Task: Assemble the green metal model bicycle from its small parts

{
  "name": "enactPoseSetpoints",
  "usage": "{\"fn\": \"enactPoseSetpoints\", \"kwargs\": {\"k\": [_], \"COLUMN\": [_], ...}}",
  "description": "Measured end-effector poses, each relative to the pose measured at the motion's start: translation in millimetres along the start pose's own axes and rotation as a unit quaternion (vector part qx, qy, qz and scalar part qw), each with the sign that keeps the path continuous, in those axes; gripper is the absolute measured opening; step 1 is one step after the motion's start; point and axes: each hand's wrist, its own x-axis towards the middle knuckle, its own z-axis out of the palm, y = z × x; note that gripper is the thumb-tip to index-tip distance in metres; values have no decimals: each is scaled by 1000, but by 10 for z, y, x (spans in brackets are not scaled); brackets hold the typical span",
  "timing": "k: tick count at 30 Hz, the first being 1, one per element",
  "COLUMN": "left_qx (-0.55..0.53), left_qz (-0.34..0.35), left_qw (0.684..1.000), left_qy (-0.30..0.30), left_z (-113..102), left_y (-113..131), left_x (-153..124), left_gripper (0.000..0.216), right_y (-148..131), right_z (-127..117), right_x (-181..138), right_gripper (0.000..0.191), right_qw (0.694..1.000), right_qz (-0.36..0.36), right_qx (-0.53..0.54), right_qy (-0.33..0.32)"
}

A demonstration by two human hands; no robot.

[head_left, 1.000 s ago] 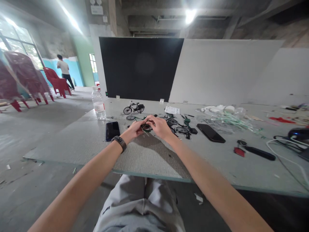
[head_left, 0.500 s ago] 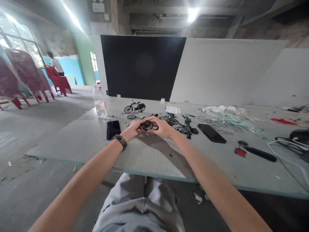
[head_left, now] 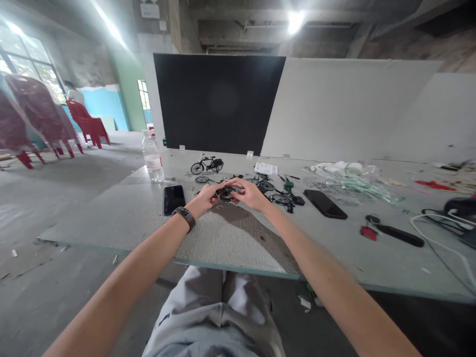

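Note:
Between my two hands is a small spoked toy bicycle wheel (head_left: 225,193), dark with some green at its edge. My left hand (head_left: 207,197) is closed on its left side, with a dark watch on the wrist. From the right, my right hand (head_left: 248,194) pinches the wheel, its fingers curled over the top. Whether more parts are fixed to the wheel is hidden by my fingers. A black model bicycle (head_left: 207,164) stands upright behind my hands. Small model bicycle parts (head_left: 281,198) lie to the right, and another wheel (head_left: 202,180) lies just beyond my left hand.
A water bottle (head_left: 152,159) and a phone (head_left: 174,200) are at the left. On the right lie another phone (head_left: 326,204), clear plastic wrapping (head_left: 366,184), a black-handled tool (head_left: 399,236) and a white cable (head_left: 444,248). A person (head_left: 74,94) is by red stacked chairs (head_left: 87,121).
My right hand's fingers have closed in on the wheel's right side, where they were spread more before. The distant person is now lower behind the red chairs.

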Motion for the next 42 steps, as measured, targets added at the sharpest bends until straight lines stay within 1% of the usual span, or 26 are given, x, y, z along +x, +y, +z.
{"fn": "enactPoseSetpoints", "kwargs": {"k": [4, 8, 10, 16, 20, 24, 26, 29, 31, 35, 39, 42], "left_qx": [2, 2, 4, 15, 18, 21, 22, 25, 29, 34, 33, 29], "left_qz": [3, 18, 25, 32, 34, 36, 38, 40, 41, 46, 48, 49], "left_qw": [1000, 1000, 1000, 999, 999, 999, 999, 999, 998, 998, 998, 998], "left_qy": [13, 17, 15, -1, 1, -7, -14, -25, -31, -33, -29, -25], "left_z": [5, 27, 37, 47, 43, 26, 14, 2, 3, 24, 49, 54], "left_y": [8, 5, -4, -26, -25, -33, -41, -50, -51, -41, -35, -40], "left_x": [10, 23, 29, 25, 24, 40, 52, 67, 70, 43, 8, 10], "left_gripper": [13, 24, 28, 31, 26, 24, 27, 32, 33, 33, 32, 31], "right_y": [39, 95, 117, 123, 94, 95, 102, 100, 91, 88, 121, 146], "right_z": [42, 140, 173, 161, 151, 146, 136, 111, 96, 96, 119, 123], "right_x": [18, 73, 98, 109, 88, 91, 97, 97, 95, 96, 98, 99], "right_gripper": [25, 27, 30, 35, 32, 26, 24, 24, 25, 27, 29, 29], "right_qw": [999, 996, 995, 996, 991, 988, 983, 971, 967, 968, 966, 973], "right_qz": [-22, 5, 13, 36, 74, 90, 112, 156, 174, 176, 184, 166], "right_qx": [-6, 12, 9, 33, 81, 97, 124, 171, 180, 168, 170, 147], "right_qy": [23, 84, 100, 75, 81, 78, 79, 53, 44, 62, 63, 65]}}
